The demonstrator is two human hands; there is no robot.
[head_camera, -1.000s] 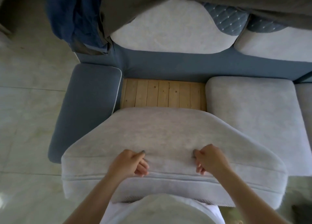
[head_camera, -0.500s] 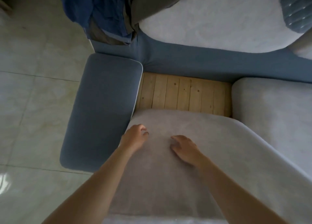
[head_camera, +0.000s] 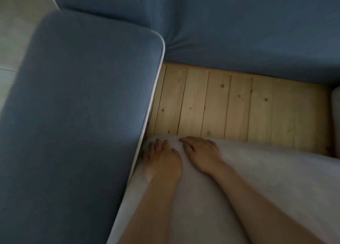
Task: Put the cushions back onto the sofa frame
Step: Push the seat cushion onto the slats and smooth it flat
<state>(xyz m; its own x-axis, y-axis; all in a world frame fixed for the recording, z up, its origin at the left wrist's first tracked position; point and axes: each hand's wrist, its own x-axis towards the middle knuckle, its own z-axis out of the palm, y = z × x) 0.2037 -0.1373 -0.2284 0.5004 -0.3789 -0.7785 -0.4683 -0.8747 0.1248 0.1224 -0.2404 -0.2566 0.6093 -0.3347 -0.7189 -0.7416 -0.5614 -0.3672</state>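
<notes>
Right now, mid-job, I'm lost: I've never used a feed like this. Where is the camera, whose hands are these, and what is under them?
There is no machine here. A person wears one wide-angle camera on the head, and it looks down at their own bare arms. The left hand and the right hand both lie flat, fingers fairly straight, on top of a light grey fabric seat cushion, near its far edge. Neither hand grips anything; they only rest or press on it. The left hand is close beside the blue padded armrest. Beyond the cushion, the pale wooden slats of the sofa frame are uncovered, so the cushion is not yet fully in. Behind them is the blue fabric sofa back.
</notes>
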